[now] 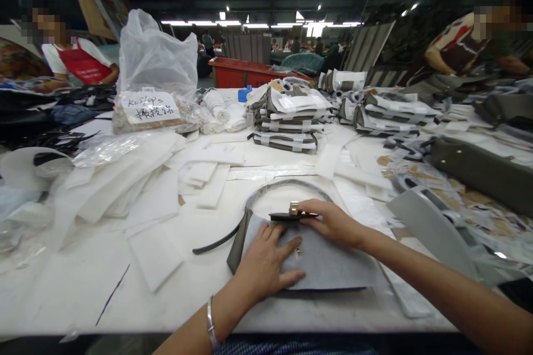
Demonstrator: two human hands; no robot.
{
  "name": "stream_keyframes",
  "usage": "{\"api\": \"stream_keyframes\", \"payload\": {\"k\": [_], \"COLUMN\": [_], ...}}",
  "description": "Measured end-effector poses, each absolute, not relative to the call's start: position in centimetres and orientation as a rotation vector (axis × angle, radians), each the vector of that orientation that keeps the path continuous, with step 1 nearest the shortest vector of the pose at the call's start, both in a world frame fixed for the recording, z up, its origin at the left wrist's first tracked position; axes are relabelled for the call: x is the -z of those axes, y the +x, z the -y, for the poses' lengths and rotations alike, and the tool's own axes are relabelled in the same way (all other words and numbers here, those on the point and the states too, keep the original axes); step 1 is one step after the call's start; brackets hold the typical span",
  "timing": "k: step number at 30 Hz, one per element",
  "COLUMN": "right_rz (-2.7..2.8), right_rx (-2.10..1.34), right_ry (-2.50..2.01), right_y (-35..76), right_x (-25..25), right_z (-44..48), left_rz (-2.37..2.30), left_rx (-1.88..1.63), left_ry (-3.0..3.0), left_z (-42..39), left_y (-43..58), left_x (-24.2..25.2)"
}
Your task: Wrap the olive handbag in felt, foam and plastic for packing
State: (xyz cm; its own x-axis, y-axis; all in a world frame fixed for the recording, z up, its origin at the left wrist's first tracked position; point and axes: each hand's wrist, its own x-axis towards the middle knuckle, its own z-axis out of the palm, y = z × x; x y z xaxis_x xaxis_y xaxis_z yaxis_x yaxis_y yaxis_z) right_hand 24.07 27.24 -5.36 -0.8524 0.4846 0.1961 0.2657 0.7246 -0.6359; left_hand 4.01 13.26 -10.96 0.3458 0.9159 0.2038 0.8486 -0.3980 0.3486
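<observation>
A grey handbag [333, 266] lies flat on the white table [83, 283] in front of me, its thin curved handle [287, 184] arching away from me. My left hand [266, 260] rests flat on the bag's grey face, fingers spread, a silver bangle on the wrist. My right hand [328, 221] reaches in from the right and pinches the dark top strap with its gold metal clasp [293, 208] at the bag's upper edge.
White foam sheets [125, 188] lie scattered to the left. A plastic bag with a handwritten label [150, 105] stands behind them. Stacks of wrapped grey pieces [287, 116] fill the middle back, and dark olive bags [483, 169] lie right. Other people work at far left and right.
</observation>
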Motion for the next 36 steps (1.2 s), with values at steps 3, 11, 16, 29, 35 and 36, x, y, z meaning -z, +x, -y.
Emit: {"api": "stream_keyframes", "payload": {"k": [3, 11, 16, 29, 35, 36], "right_rz": [2.772, 2.934, 2.967, 3.042, 2.873, 2.874], "right_rx": [-0.703, -0.431, -0.366, -0.385, -0.61, -0.606], "right_ry": [-0.41, -0.308, -0.301, -0.215, -0.068, -0.034], "right_y": [25.7, 27.5, 27.3, 26.6, 25.2, 24.9], "right_x": [5.9, 9.8, 10.2, 7.4, 6.5, 6.9], "right_z": [-25.9, -25.2, -25.0, -25.0, -25.0, -25.1], "left_rz": [-1.581, -1.609, -1.635, -1.045, -1.017, -1.003], "left_rx": [-0.583, -0.648, -0.887, -0.729, -0.761, -0.794], "left_ry": [2.457, 2.54, 2.661, 2.767, 2.748, 2.786], "left_z": [-13.2, -13.0, -12.2, -11.2, -11.6, -11.7], "left_y": [4.1, 4.2, 4.4, 4.1, 4.4, 4.3], "left_x": [10.6, 11.2, 12.0, 10.3, 9.8, 10.1]}}
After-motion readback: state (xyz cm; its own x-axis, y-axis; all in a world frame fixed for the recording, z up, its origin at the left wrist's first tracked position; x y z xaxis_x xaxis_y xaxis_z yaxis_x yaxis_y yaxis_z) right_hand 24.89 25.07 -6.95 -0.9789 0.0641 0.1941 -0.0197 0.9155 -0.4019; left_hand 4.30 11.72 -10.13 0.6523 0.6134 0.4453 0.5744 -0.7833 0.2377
